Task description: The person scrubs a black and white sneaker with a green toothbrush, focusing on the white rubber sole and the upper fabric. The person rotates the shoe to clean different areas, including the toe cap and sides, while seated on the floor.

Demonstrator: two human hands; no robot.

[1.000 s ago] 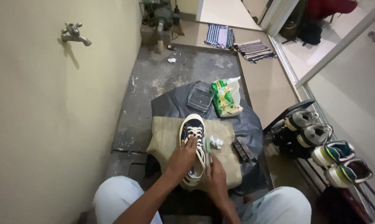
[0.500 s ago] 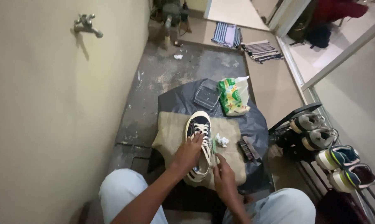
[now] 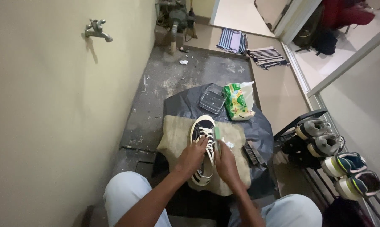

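The black-and-white sneaker (image 3: 203, 147) lay toe-away on a piece of tan burlap cloth (image 3: 173, 141), which was spread over a dark plastic sheet (image 3: 185, 103) on the concrete floor (image 3: 173, 80), just in front of the seated person's knees. The left hand (image 3: 190, 157) was pressed flat over the laces, fingers partly curled around the upper, pinning the shoe down. The right hand (image 3: 226, 163) was closed around a small green object (image 3: 217, 133), probably a small brush or sponge, held against the shoe's right side; how tightly it gripped could not be made out.

To do this scrubbing well, the holding hand would seem to need firm downward pressure so the shoe did not slide on the cloth, while the working hand made short strokes along the rubber edge, turning the shoe rather than twisting the wrist.

A larger scrubbing brush (image 3: 253, 153) rested just right of the cloth, with a clear plastic tray (image 3: 213, 100) and a green packet (image 3: 238, 101) farther off.
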